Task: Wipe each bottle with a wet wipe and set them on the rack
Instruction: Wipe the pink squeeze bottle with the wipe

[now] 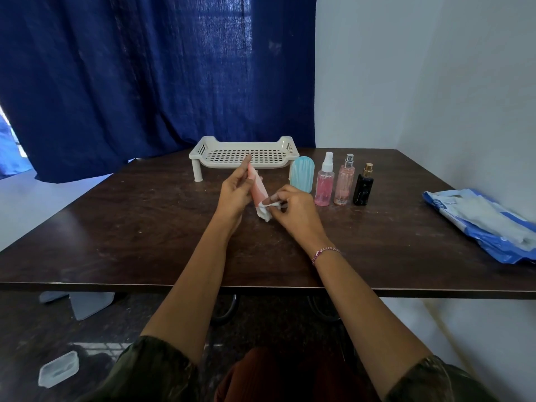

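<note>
Item in hand: pink soft plastic tube (259,190), held tilted above the dark brown wooden worktop (145,227), just in front of the rack. Left hand (235,192) grips its upper part, fingers curled round the body. Right hand (293,207) pinches a crumpled white wet wipe (265,210) against the tube's lower end.

Handling note: the step looks like the wiping of the first item. It would go best with the left hand turning the tube so every side meets the wipe. The grip would then need shifting, so the part now covered by the fingers is cleaned too. A soft tube likely gives under pressure, so a light stroke seems wiser than a squeeze.

Containers:
- White perforated plastic rack on short legs (202,148), at the far side of the worktop; no bottle stands on it yet.
- Pale teal rounded bottle (301,174), upright beside the rack's right leg; contents not visible.
- Clear spray bottle with white pump (324,187); pink liquid, well filled.
- Clear perfume bottle with silver top (345,184); paler pink liquid.
- Black bottle with gold cap (363,188); opaque, contents unknown.
- Blue-and-white wipe pack (478,221), lying flat at the right edge, well apart from the row.
</note>
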